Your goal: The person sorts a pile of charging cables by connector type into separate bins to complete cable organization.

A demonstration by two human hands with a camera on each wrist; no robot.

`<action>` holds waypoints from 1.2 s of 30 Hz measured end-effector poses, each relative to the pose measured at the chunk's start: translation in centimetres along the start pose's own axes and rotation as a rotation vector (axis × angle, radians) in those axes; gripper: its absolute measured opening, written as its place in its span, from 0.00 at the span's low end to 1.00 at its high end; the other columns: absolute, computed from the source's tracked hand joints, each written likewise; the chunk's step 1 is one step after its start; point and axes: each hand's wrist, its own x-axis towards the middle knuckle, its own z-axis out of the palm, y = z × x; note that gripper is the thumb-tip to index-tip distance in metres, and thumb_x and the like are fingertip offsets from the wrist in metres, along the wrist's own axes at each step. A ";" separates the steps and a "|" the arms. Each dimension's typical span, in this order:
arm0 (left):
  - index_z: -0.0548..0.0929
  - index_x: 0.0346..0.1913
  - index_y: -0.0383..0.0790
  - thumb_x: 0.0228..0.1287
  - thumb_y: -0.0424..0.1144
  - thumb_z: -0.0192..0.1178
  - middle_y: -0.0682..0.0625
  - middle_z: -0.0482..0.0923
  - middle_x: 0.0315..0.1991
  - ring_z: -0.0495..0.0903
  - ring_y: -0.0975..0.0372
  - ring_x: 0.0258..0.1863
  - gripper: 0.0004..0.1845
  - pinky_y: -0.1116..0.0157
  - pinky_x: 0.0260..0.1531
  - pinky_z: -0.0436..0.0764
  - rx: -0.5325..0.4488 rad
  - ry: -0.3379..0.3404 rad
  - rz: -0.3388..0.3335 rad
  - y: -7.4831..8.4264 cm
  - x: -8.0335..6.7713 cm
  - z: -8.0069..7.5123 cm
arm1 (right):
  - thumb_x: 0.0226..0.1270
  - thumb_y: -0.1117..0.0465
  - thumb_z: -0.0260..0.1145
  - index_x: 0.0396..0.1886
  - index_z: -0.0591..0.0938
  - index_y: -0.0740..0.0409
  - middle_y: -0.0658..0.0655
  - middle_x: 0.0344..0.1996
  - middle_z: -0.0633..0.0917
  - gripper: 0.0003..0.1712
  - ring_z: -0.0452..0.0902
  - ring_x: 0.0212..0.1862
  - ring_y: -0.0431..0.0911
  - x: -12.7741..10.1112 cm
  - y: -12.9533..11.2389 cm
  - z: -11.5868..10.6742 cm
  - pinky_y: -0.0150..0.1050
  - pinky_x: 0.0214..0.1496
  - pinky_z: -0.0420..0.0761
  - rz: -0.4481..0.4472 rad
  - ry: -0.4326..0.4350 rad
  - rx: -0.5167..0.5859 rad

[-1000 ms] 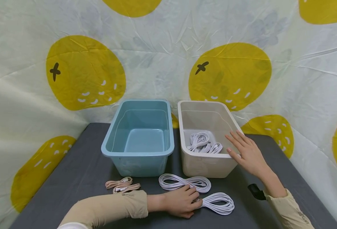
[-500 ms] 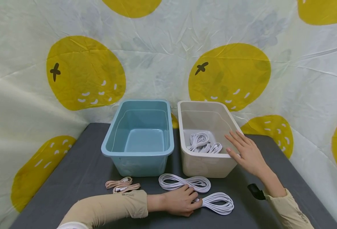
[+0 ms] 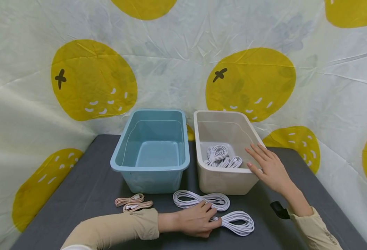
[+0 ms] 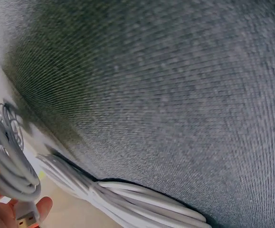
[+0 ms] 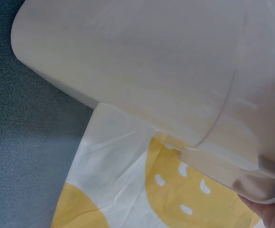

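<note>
Currently one white coil lies in the beige bin (image 3: 202,139), steadied by the flat right hand (image 3: 269,168), while the left hand (image 3: 197,220) grips a white cable coil (image 3: 235,222) at the table's 6 o'clock; another white bundle (image 3: 199,199) and pink cables (image 3: 133,202) remain unsorted.

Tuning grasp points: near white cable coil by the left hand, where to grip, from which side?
Grip the white cable coil at its gathered left end, where the loops bunch into one neck beside the left hand. Come from above and the left: it lies flat on the table, and its right-hand loops fan out loosely, likely to spill.
</note>
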 end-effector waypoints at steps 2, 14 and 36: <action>0.68 0.49 0.51 0.57 0.51 0.45 0.55 0.70 0.35 0.69 0.62 0.33 0.18 0.67 0.33 0.66 -0.025 -0.002 -0.010 -0.2 0.0 -0.2 | 0.63 0.48 0.52 0.63 0.66 0.52 0.62 0.64 0.65 0.29 0.55 0.65 0.60 0.0 0.0 0.0 0.58 0.58 0.56 -0.001 0.000 -0.002; 0.68 0.52 0.53 0.58 0.51 0.46 0.55 0.69 0.38 0.67 0.62 0.36 0.19 0.66 0.39 0.67 -0.092 -0.008 -0.037 -0.8 -0.8 -1.4 | 0.63 0.48 0.52 0.64 0.65 0.50 0.62 0.64 0.64 0.30 0.55 0.65 0.59 0.0 0.0 0.0 0.58 0.58 0.56 0.001 -0.007 -0.002; 0.70 0.51 0.52 0.56 0.50 0.48 0.53 0.70 0.38 0.67 0.61 0.36 0.19 0.66 0.37 0.66 -0.057 0.049 -0.092 -2.6 -3.1 -5.2 | 0.63 0.48 0.52 0.63 0.66 0.52 0.62 0.64 0.64 0.30 0.55 0.65 0.59 0.0 0.0 0.0 0.58 0.58 0.55 -0.003 -0.006 -0.007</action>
